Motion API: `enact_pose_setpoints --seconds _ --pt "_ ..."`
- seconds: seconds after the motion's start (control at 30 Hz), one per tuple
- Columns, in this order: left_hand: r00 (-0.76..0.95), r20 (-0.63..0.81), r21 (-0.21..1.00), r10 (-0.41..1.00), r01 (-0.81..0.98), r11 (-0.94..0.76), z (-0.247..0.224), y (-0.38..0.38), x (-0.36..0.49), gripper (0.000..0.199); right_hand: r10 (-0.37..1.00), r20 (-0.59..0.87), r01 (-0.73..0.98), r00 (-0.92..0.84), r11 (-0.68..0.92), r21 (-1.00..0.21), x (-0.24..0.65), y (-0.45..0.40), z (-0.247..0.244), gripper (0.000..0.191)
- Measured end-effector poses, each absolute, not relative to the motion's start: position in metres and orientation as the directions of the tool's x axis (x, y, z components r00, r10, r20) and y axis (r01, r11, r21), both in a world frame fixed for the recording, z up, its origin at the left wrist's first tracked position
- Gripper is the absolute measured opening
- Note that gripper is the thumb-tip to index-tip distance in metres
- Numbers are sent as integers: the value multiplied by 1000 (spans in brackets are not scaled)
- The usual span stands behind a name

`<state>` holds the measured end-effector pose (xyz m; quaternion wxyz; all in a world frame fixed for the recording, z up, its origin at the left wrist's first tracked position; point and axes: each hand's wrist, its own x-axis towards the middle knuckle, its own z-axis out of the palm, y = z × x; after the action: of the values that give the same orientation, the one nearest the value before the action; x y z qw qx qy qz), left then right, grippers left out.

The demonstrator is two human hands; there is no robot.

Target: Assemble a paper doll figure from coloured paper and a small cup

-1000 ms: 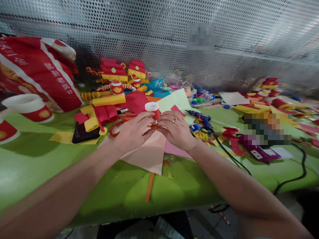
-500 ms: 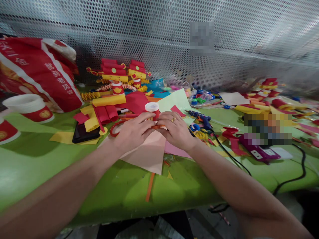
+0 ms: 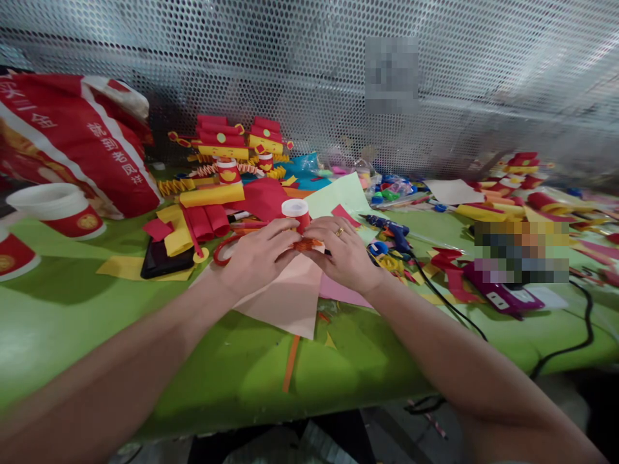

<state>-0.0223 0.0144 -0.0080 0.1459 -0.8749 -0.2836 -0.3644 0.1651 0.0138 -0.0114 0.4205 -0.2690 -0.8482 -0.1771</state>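
Note:
Between my two hands is a small folded orange paper strip. My left hand pinches its left end, and my right hand, with a ring on one finger, pinches its right end. Just behind the fingertips stands a small red cup with a white rim. Pale pink paper lies beneath the hands. Red scissor handles show beside my left hand, and a loose orange strip rests nearer the table's front edge.
White and red paper cups and a red bag are at the left. A phone lies under yellow paper. A blue glue gun with a black cord sits right of my hands. Finished paper figures stand behind.
More of the orange folded strip shows between my fingertips, and my right fingers have shifted slightly. The rest is unmoved.

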Motion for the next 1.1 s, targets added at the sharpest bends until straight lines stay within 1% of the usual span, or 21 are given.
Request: enact_pose_setpoints --seconds 0.07,0.13,0.17,0.23,0.33,0.43,0.5,0.57,0.67,0.73,0.77,0.83,0.87,0.93,0.97,1.03,1.1 --pt "564 706 -15 428 616 -788 -7 13 -22 13 304 804 602 -511 795 81 166 14 -12 11" --pt "536 679 68 501 633 -771 -6 12 -21 16 302 804 598 -512 797 82 166 15 -13 11" --pt "516 657 134 550 638 -759 -5 11 -20 18 305 806 600 -508 796 77 166 15 -13 11" --pt "470 593 306 654 619 -723 -3 9 -18 26 321 806 610 -497 790 62 167 16 -15 12" --pt "436 472 573 766 509 -643 -2 8 -14 37 339 805 620 -487 783 45 167 16 -16 13" --pt "427 386 745 818 379 -549 -2 7 -11 45 335 808 623 -484 781 50 167 17 -16 11" --pt "419 359 817 834 291 -498 -3 7 -9 48 326 815 622 -478 781 52 167 17 -17 12" --pt "400 349 858 847 229 -461 -2 8 -8 48 326 818 615 -475 787 43 167 17 -17 12" --pt "369 329 875 869 228 -427 0 8 -8 44 375 795 604 -476 797 -14 167 16 -16 15" --pt "365 318 873 875 246 -421 1 8 -8 43 442 765 582 -469 806 -109 168 14 -14 23" --pt "366 321 871 874 249 -424 1 8 -8 43 481 745 557 -461 811 -179 168 13 -13 29" --pt "363 333 868 870 242 -433 1 9 -8 43 570 693 468 -442 805 -364 169 11 -11 38" --pt "361 338 869 869 234 -435 1 9 -8 44 614 662 405 -430 787 -466 169 10 -10 40" --pt "369 341 877 865 206 -434 -1 9 -8 46 697 599 276 -393 711 -646 169 10 -8 39" --pt "378 338 882 862 192 -431 -1 9 -8 48 734 569 222 -370 665 -714 169 10 -8 37" --pt "399 334 884 854 183 -431 -3 9 -7 51 794 510 141 -330 576 -805 168 10 -7 38" --pt "407 337 872 849 205 -444 -3 8 -7 52 833 450 88 -321 499 -862 166 11 -6 42"
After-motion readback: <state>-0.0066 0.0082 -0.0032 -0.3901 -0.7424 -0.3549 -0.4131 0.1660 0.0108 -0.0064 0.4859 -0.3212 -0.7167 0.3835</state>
